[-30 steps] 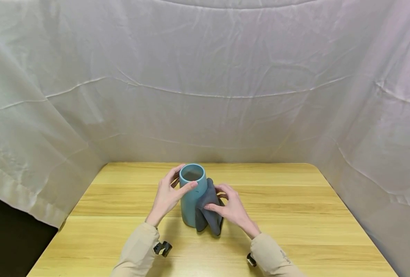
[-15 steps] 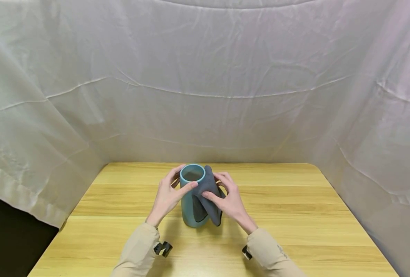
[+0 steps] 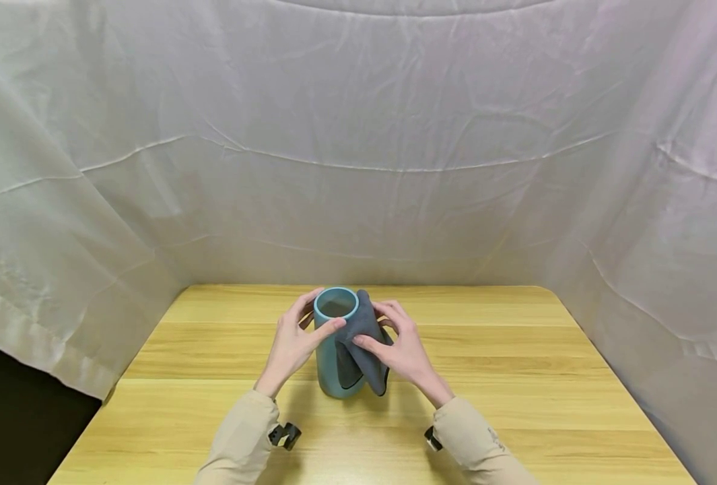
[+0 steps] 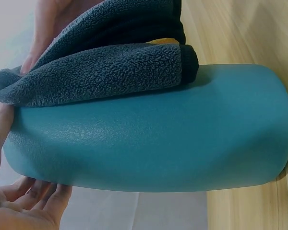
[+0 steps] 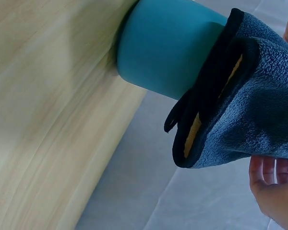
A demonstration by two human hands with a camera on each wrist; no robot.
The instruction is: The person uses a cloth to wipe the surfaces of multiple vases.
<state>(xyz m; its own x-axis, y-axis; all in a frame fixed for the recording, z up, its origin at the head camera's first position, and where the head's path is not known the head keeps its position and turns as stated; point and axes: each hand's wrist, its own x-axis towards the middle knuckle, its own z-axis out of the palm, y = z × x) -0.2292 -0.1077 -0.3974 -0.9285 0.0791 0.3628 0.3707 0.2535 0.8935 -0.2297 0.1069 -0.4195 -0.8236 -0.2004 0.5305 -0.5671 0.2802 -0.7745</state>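
Observation:
A teal cylindrical vase (image 3: 330, 357) stands upright on the wooden table (image 3: 516, 377). My left hand (image 3: 294, 340) grips it near the rim, thumb in front and fingers behind. My right hand (image 3: 397, 350) holds a dark grey fleece cloth (image 3: 361, 350) against the vase's right side, just below the rim. The left wrist view shows the vase (image 4: 158, 139) with the cloth (image 4: 101, 72) draped over it. In the right wrist view the folded cloth (image 5: 240, 96) with its black edging hangs beside the vase (image 5: 168, 48).
White sheeting (image 3: 358, 135) closes in the table at the back and on both sides. The table's left edge (image 3: 110, 391) drops to a dark gap. Bare wood lies to the left and right of the vase.
My right hand has slid the cloth up the vase's side, from near the base to just under the rim. My left hand has kept its grip and the vase has stayed put.

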